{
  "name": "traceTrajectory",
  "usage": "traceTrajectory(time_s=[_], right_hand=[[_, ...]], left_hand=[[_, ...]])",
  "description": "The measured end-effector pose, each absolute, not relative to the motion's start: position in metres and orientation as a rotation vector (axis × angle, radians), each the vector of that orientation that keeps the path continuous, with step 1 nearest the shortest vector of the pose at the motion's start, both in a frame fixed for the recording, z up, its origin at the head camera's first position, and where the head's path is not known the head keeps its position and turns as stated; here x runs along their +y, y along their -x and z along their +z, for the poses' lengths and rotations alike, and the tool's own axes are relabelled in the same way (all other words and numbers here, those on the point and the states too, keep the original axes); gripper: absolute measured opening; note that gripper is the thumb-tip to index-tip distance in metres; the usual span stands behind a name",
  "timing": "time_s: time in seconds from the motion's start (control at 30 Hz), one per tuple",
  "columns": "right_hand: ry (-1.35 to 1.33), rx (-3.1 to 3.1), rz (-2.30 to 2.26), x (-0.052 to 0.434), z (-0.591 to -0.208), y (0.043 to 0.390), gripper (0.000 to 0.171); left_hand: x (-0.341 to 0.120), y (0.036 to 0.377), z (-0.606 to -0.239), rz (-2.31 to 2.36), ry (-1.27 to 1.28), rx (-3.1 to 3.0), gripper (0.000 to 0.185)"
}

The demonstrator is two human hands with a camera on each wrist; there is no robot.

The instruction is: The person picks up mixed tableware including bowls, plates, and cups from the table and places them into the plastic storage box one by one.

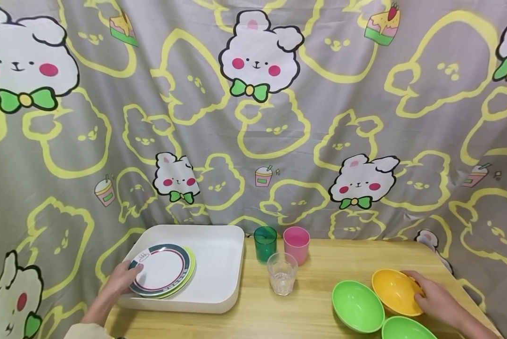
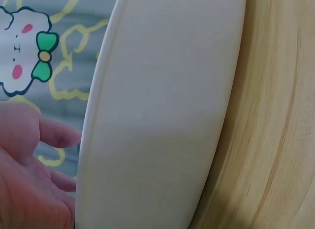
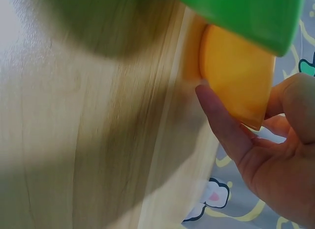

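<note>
Hands are both engaged at opposite ends of a wooden table [image 1: 321,301].

Left hand [image 1: 124,278]: placed at the near-left rim of a stack of plates [image 1: 164,270], fingertips touching the top plate's edge. Whether the fingers grip the rim or only rest on it cannot be told; the left wrist view shows only the palm and two fingers beside the tray's outer wall. The stack lies in the left part of a white tray [image 1: 223,263], which sits at the far-left of the table. The top plate is white with a dark green and red ring; a lime-green plate edge shows beneath it.

Right hand [image 1: 435,296]: curled round the right rim of a yellow bowl [image 1: 395,291], thumb below and fingers over the edge, as the right wrist view confirms. The yellow bowl stands at the near-right of the table, tilted, touching a green bowl [image 1: 357,306] on its left. A second green bowl [image 1: 406,328] lies just nearer.

Centre of table: a green cup [image 1: 265,243] and a pink cup [image 1: 296,245] side by side at the far edge, a clear glass [image 1: 282,273] just in front of them. A patterned cloth [image 1: 253,117] hangs behind.
</note>
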State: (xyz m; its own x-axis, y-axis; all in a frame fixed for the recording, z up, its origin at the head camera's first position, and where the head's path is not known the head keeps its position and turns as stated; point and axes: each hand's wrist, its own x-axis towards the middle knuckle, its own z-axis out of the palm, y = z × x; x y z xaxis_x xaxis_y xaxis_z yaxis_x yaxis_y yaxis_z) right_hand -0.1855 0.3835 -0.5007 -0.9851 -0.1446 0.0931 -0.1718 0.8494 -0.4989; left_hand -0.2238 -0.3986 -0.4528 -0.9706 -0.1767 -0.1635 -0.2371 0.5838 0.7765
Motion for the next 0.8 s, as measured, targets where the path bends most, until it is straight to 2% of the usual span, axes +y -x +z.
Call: traceTrajectory(time_s=[0.37, 0.8], right_hand=[[-0.200, -2.940, 0.831, 0.3843, -0.5036, 0.1820, 0.044], [-0.116, -2.915, 0.961, 0.3869, -0.4972, 0.1784, 0.031]], left_hand=[[-0.3964, 0.2195, -0.4580, 1.088, 0.286, 2.974, 0.034], [-0.3964, 0.2197, -0.4624, 0.955, 0.208, 3.034, 0.032]])
